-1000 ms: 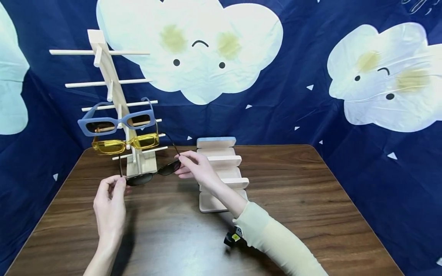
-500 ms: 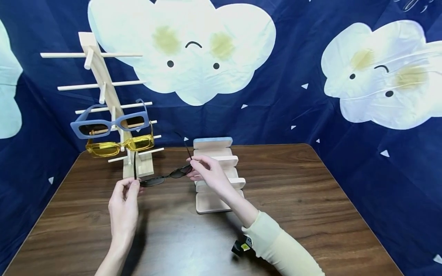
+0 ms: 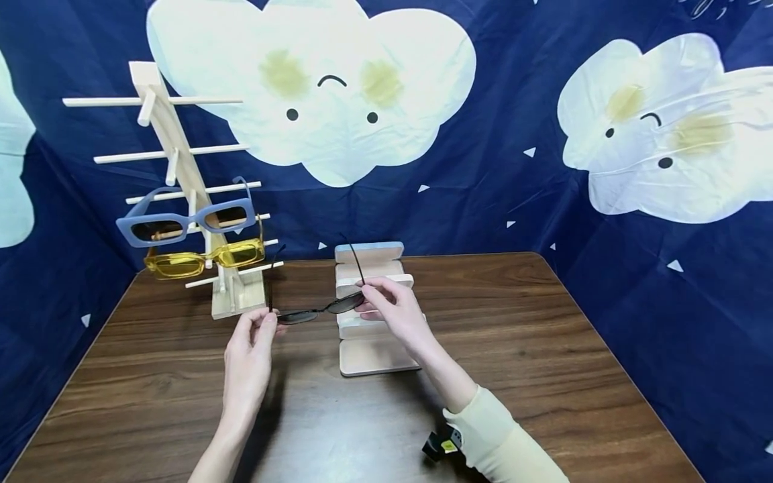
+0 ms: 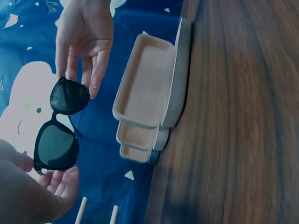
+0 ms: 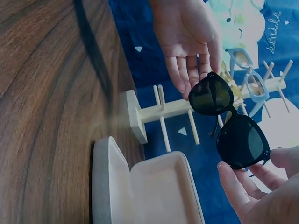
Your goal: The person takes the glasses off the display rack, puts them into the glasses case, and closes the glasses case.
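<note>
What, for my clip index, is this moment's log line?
left hand: pinches black sunglasses; right hand: pinches other end; rack: blue glasses, yellow glasses; cases: open

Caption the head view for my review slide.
Left hand and right hand hold dark sunglasses above a table near open cases and a rack.
</note>
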A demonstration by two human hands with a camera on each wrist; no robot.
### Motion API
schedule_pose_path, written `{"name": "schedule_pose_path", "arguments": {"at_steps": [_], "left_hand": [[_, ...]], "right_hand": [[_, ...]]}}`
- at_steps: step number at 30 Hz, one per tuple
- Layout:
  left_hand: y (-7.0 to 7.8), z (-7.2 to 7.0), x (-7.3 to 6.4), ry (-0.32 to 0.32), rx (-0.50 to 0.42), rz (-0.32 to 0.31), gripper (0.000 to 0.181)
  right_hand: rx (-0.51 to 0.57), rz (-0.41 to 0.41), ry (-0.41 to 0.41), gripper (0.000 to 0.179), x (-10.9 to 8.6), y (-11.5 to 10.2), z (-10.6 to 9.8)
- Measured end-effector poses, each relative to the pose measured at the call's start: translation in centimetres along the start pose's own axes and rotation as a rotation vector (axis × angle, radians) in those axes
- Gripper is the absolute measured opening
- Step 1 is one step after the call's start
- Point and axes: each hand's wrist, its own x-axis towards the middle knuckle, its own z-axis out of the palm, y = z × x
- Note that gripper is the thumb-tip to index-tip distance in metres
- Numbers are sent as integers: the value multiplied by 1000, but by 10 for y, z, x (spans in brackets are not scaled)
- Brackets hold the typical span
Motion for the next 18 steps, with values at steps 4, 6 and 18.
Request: {"name": "schedule_pose_path", "arguments": {"at_steps": [4, 6, 18], "left_hand": [[4, 6, -2, -25, -13, 4, 35], [7, 10, -3, -34, -20, 11, 35], [17, 29, -12, -113, -83, 44, 41]], "right_hand": [[-5, -23, 15, 36, -5, 0, -8], [-6, -34, 30, 36, -8, -1, -12], [2, -28, 101, 33, -28, 3, -37]]}}
